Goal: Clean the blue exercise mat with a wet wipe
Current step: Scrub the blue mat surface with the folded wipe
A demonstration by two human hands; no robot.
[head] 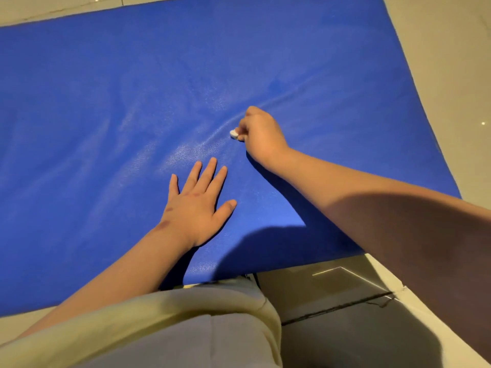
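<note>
Our right hand (259, 131) pinches the balled wet wipe (233, 133), our left hand (198, 205) lies flat, fingers spread, on the blue mat (106, 102); hard rubbing could bunch its wrinkled cover.

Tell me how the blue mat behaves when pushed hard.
The mat is probably soft: creases run from where the right hand presses the wipe. It may slide on the floor; the flat left hand likely pins it.

Indoor room: pale floor tiles (451, 75) under blue exercise mat (106, 102).
</note>
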